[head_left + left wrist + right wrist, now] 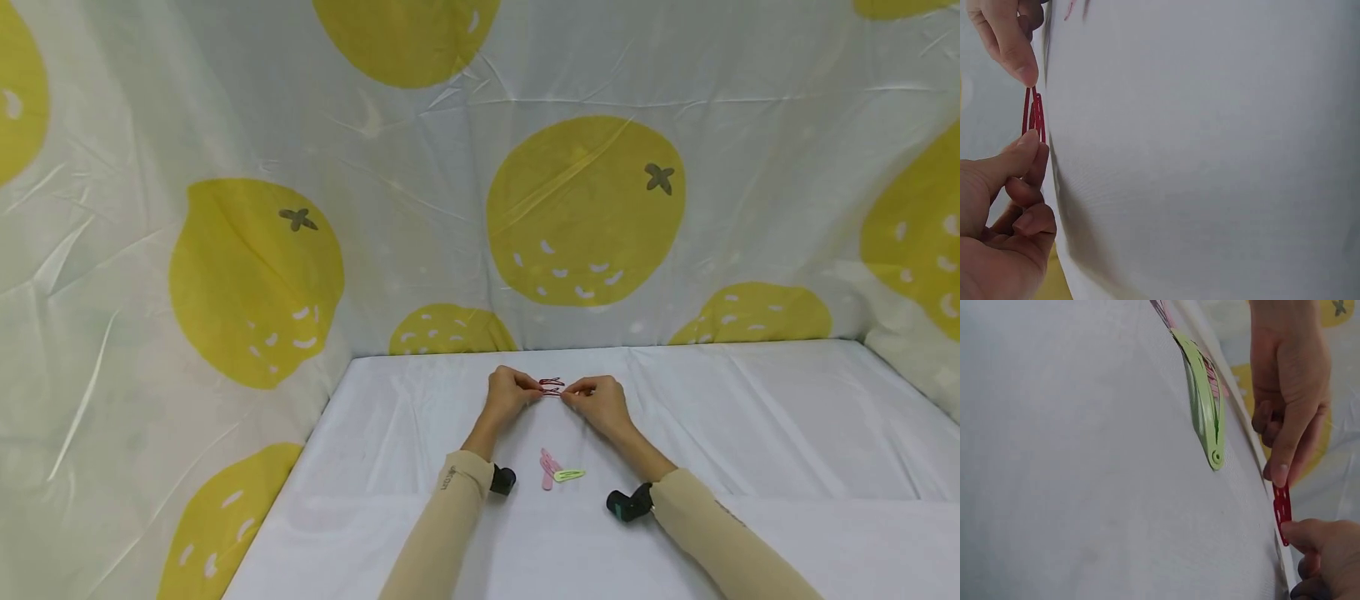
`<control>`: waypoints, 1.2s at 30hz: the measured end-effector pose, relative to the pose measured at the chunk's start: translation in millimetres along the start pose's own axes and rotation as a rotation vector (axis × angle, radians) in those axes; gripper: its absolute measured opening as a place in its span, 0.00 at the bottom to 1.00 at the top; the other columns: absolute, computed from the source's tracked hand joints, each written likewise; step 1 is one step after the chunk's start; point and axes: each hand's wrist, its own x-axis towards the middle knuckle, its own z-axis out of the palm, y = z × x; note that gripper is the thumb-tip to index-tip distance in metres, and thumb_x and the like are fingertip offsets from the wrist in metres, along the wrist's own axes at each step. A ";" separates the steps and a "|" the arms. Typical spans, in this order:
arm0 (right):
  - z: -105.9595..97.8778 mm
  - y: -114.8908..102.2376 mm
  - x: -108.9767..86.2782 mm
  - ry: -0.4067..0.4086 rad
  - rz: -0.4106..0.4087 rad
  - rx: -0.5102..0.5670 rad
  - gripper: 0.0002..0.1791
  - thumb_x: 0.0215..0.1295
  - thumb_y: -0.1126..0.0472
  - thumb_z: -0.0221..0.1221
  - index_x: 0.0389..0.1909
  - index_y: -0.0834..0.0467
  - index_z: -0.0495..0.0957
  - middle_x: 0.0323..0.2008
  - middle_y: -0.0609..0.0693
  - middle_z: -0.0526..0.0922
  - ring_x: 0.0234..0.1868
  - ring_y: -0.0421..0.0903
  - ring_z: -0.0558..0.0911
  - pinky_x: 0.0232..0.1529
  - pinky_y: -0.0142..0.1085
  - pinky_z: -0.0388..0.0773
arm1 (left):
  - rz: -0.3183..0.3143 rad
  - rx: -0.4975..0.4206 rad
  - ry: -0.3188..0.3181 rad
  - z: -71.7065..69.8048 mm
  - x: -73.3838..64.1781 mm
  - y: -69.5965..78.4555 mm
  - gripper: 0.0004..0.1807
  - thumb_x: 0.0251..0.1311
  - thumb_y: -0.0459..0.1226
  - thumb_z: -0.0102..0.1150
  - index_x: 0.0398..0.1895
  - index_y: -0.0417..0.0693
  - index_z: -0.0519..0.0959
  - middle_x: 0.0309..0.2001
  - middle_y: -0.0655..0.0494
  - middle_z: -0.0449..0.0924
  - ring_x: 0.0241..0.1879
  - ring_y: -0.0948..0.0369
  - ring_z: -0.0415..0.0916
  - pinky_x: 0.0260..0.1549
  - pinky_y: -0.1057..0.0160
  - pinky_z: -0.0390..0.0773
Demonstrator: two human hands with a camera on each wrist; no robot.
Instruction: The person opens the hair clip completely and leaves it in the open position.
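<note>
Pinching red clips (1282,504) near the far edge of a white table (765,442)

Gripping 1 end with the left hand (507,393), thumb pressed to forefinger, other fingers curled in; gripping the opposite end with the right hand (602,402), likewise between thumb and fingertip. Stretched from fingertips to fingertips, visible from the head as 2 thin red outlines, 1 beyond the other. Cannot tell how far clear of the tabletop.

Lying nearer the body, between the forearms: 2 pink clips (547,482), overlapping, with a lime clip (570,475) close against the right side. Cannot tell the stacking order.

Draped in white cloth (360,533), creased in long faint lines toward the back, with a straight crosswise fold nearer the body.

Hung behind and down the left and right sides: a pale, glossy curtain (420,183), wrinkled, streaked with light, printed with large yellow lemons (585,225), some with white flecks and grey star-shaped marks. Meeting the back edge, with 2 lemons partly cut off there.

Reaching in from below: beige sleeves (435,533), with small dark lettering near the left cuff. Jutting inward at the cuffs: 2 black cameras (622,506).
</note>
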 end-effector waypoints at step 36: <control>7.0 1.0 -4.4 0.128 -0.038 -0.071 0.05 0.57 0.61 0.75 0.32 0.60 0.92 0.19 0.51 0.82 0.22 0.40 0.70 0.24 0.30 0.61 | -0.167 -0.025 0.128 13.3 0.4 -2.3 0.04 0.53 0.30 0.78 0.32 0.39 0.92 0.35 0.47 0.92 0.48 0.54 0.86 0.55 0.55 0.81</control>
